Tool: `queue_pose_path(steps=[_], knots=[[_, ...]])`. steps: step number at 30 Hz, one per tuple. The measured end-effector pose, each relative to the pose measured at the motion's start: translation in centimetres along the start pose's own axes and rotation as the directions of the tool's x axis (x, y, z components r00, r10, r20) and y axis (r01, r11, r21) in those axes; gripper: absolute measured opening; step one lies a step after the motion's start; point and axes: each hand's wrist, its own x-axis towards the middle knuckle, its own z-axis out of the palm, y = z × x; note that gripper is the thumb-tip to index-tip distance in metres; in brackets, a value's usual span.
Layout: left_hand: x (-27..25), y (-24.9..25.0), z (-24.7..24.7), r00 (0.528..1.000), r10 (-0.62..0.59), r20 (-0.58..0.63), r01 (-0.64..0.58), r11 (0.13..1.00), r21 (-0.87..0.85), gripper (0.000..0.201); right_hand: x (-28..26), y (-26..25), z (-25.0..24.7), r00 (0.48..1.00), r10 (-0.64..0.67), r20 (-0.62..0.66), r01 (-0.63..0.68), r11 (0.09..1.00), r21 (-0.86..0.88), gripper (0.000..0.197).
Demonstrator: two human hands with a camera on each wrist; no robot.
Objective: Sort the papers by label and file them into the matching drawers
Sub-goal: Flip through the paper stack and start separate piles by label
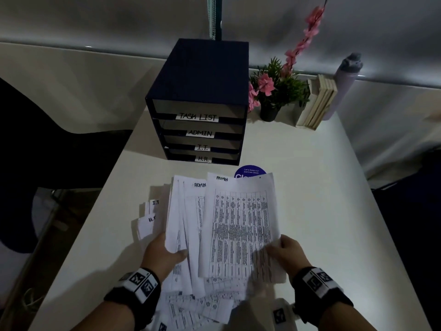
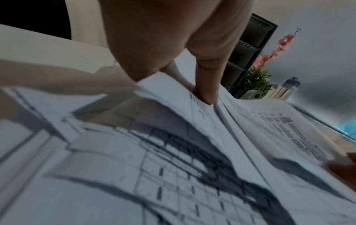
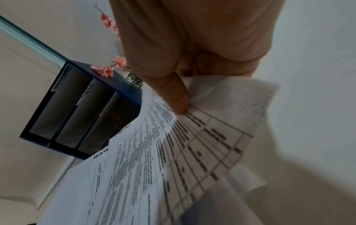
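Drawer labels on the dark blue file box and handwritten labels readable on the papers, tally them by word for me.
Head view only, drawers plus sheets.
TASK LIST: 1 drawer, 0 sheets
ADMIN: 1 drawer, 2 sheets
I.T.: 1 drawer, 1 sheet
H.R.: 1 drawer, 1 sheet, partly covered
Total: 8 labels

Both forearms reach forward side by side, each wrist wrapped in a dark band with a marker block. The left hand has its thumb laid across printed sheets and its fingers tucked under, gripping them. The right hand pinches a sheet's lower corner, thumb on top; its fingers seem curled beneath, though blurred.
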Motion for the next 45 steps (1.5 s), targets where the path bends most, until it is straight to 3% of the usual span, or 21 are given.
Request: queue_pose_path(steps=[3, 8, 15, 19, 20, 23, 27, 31, 35, 39, 45], knots=[[0.2, -0.2, -0.3, 0.999, -0.001, -0.033, 0.001, 1.000, 0.003, 0.058, 0.0, 0.4, -0.8, 0.999, 0.028, 0.023, -0.028, 0.999, 0.019, 0.030], [0.4, -0.2, -0.2, 0.994, -0.046, -0.102, 0.050, 0.998, 0.036, 0.041, -0.2, 1.1, -1.7, 0.998, 0.051, 0.033, -0.055, 0.986, 0.157, 0.027], [0.2, -0.1, -0.1, 0.988, -0.044, -0.146, 0.037, 0.998, -0.053, 0.067, 0.0, 1.4, -1.8, 0.990, 0.093, 0.110, -0.120, 0.954, 0.275, 0.037], [0.1, 0.8, 1.0, 0.991, -0.054, -0.121, 0.048, 0.997, -0.056, 0.044, -0.5, 0.7, -1.4, 0.982, 0.083, 0.169, -0.136, 0.933, 0.333, 0.037], [0.1, 1.1, 1.4, 0.993, -0.061, -0.103, 0.059, 0.998, -0.016, 0.038, -0.3, 1.0, -1.1, 0.984, 0.075, 0.159, -0.124, 0.937, 0.326, 0.031], [0.2, 1.5, 2.4, 0.995, -0.091, -0.032, 0.094, 0.991, 0.094, 0.045, 0.2, 1.3, -0.5, 0.995, 0.055, 0.088, -0.076, 0.963, 0.259, 0.015], [-0.6, 2.7, 3.4, 0.997, -0.072, 0.023, 0.071, 0.996, 0.051, 0.038, -1.0, -0.2, -0.4, 0.999, -0.011, 0.031, 0.006, 0.989, 0.147, 0.006], [-1.4, 4.0, 4.0, 0.994, 0.043, 0.098, -0.047, 0.998, 0.044, 0.049, -1.9, -1.0, -0.2, 0.990, -0.135, 0.049, 0.129, 0.986, 0.104, 0.016], [-1.5, 6.9, 3.0, 0.986, 0.154, 0.059, -0.150, 0.987, -0.064, 0.035, -2.0, -2.9, -1.3, 0.970, -0.204, 0.133, 0.136, 0.907, 0.400, 0.050], [-1.9, 9.3, 1.6, 0.975, 0.221, 0.020, -0.207, 0.938, -0.277, 0.023, -2.2, -6.2, -2.3, 0.957, -0.288, 0.021, 0.224, 0.788, 0.573, 0.049], [-2.9, 11.9, 0.9, 0.919, 0.345, -0.194, -0.389, 0.877, -0.282, 0.011, -4.3, -8.8, -1.5, 0.861, -0.490, -0.135, 0.480, 0.698, 0.531, 0.048]])
